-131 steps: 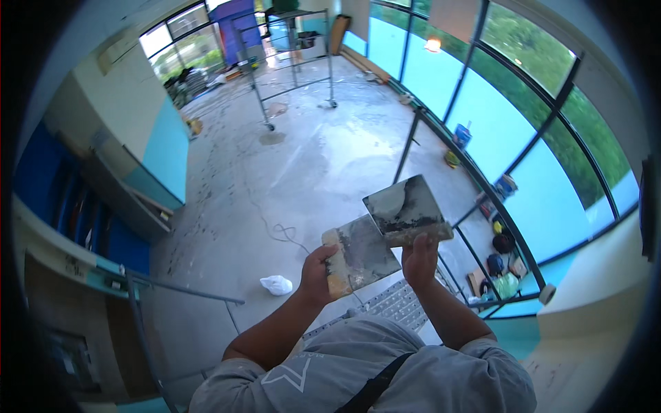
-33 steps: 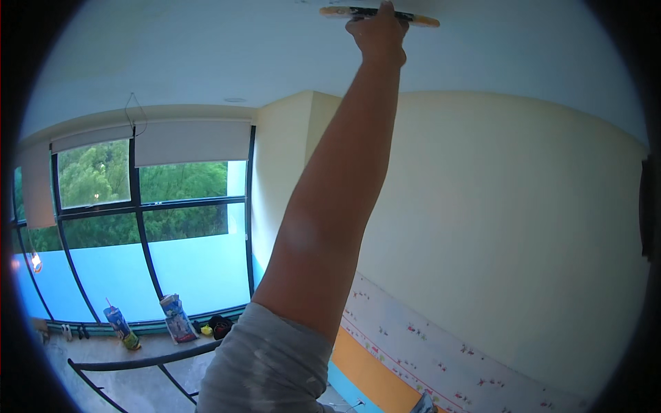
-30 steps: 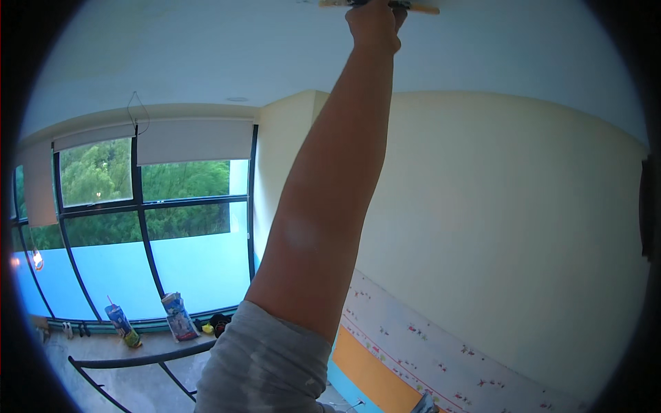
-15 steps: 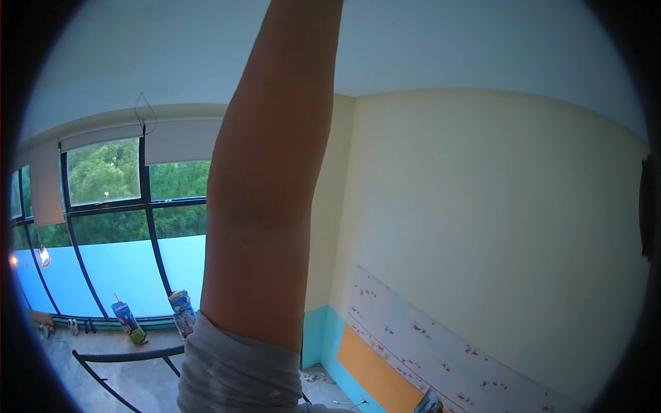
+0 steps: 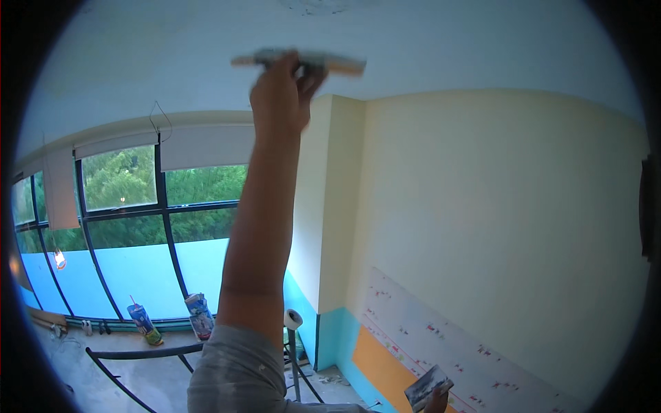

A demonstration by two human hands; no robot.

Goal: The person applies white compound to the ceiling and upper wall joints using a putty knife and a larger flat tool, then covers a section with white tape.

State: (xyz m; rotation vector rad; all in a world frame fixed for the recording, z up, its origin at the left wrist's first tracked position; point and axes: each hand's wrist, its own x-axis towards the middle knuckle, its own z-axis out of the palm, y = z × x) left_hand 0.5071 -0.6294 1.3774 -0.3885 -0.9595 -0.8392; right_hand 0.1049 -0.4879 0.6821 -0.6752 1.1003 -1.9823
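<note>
My left hand (image 5: 282, 93) is raised toward the ceiling, its arm crossing the middle of the view. Its fingers are closed round a trowel (image 5: 330, 63), a flat grey tool with wood-coloured parts, blurred by motion. Whether the trowel touches the ceiling I cannot tell. At the lower right, my right hand (image 5: 436, 402) shows only in part at the bottom edge. It grips a flat rectangular plate (image 5: 428, 387) with dark and whitish smears on its face. Over the trowel, a rough patch (image 5: 317, 7) marks the ceiling (image 5: 441, 41).
Black metal framing (image 5: 144, 355) stands at the lower left. A pole with a white roll-like top (image 5: 293, 319) rises beside my sleeve. Two printed bags (image 5: 144, 325) lean by the window (image 5: 124, 227). A lit bulb (image 5: 59, 259) hangs at left. A patterned strip (image 5: 427, 330) runs along the right wall.
My left hand and the trowel have come down into view from beyond the top edge. My right hand's plate has risen further into view. The view has shifted slightly.
</note>
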